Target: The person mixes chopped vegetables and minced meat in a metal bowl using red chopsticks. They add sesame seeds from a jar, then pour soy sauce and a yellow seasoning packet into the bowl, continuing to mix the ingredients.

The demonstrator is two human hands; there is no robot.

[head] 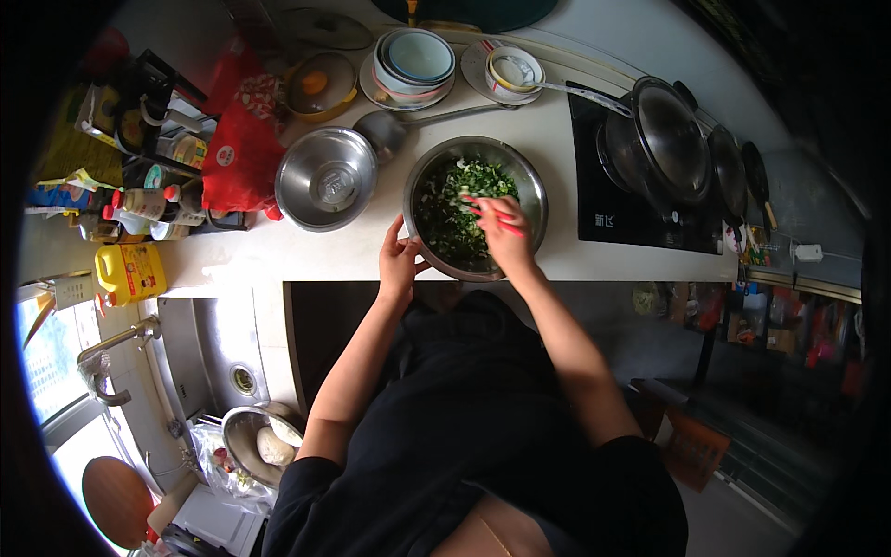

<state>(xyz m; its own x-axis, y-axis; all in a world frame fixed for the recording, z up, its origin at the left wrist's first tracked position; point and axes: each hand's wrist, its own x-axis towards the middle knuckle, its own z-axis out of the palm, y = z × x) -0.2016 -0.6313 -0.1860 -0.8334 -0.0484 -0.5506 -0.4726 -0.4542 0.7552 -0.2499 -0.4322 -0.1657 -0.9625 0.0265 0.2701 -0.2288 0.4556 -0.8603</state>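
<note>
A large stainless steel bowl (534,184) stands near the counter's front edge, holding chopped green leaves (487,177) with pale bits among them. My left hand (400,261) grips its left rim, the thumb and fingers around the edge. In my right hand (506,233), over the bowl's right part, are red utensils (511,228), apparently chopsticks, whose tips reach into the greens and look blurred. Just left of the bowl is a smaller steel bowl (292,177) with nothing seen in it but reflections. Behind the two bowls lies a metal ladle (381,132).
Stacked bowls (421,59) and a small bowl with a spoon (515,69) stand along the back. A black cooktop with a lidded wok (672,139) is to the right. At left are a red bag (240,160), bottles, a yellow jug (131,271) and the sink (230,334).
</note>
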